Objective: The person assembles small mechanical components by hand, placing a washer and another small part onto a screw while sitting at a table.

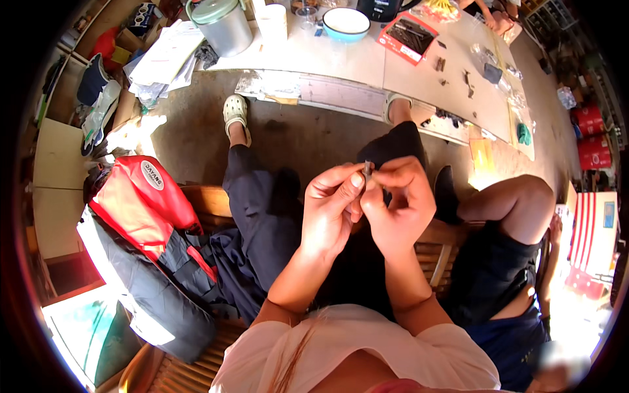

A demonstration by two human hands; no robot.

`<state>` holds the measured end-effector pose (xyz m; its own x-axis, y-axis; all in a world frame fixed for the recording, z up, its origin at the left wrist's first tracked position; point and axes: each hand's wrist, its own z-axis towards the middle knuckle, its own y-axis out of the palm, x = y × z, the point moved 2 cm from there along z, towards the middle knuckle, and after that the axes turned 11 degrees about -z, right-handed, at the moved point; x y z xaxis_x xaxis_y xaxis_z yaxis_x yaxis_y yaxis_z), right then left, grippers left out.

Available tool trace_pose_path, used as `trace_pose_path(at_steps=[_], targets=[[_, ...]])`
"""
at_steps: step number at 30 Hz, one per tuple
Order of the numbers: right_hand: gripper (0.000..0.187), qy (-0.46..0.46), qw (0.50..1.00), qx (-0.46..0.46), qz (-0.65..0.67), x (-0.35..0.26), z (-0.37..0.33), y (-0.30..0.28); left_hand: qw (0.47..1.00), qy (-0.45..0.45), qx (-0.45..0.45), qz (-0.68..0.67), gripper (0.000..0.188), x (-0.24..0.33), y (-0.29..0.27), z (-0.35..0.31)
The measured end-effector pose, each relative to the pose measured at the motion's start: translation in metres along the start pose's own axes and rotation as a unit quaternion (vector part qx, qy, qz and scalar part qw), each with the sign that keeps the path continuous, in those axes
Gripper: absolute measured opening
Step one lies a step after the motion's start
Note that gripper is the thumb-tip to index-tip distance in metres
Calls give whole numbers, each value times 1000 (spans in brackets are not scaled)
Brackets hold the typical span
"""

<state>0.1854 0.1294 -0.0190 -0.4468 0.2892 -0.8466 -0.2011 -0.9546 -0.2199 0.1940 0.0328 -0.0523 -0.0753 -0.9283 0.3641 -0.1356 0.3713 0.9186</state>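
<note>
My left hand (329,206) and my right hand (401,203) meet in front of me above my lap. Both are closed, thumbs and fingertips pinched together on one small dark, metal-looking piece (367,169). Only its upper end shows between the fingertips; the rest is hidden, and its kind is too small to make out. Beyond the hands, several small dark brown pieces (439,63) lie on the light tabletop (308,57), beside a red open box (407,37) with dark contents.
On the table stand a grey lidded bucket (223,29), a white cup (273,25) and a blue-rimmed bowl (346,25). Papers (168,56) are stacked at the left. A red and black bag (147,203) lies beside my left leg. Someone's bare knee (524,196) is close on my right.
</note>
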Motion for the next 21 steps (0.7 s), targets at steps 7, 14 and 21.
trace_pose_path(at_steps=[7,14,21], targets=[[14,-12,999,36,-3,5,0,1,1000,-16,-6,-4,14,2,4,1],[13,14,998,24,60,2,-2,4,1000,-20,-9,-15,15,4,1,1],[14,-4,999,2,43,6,2,1,1000,-6,-4,-2,15,4,0,2]])
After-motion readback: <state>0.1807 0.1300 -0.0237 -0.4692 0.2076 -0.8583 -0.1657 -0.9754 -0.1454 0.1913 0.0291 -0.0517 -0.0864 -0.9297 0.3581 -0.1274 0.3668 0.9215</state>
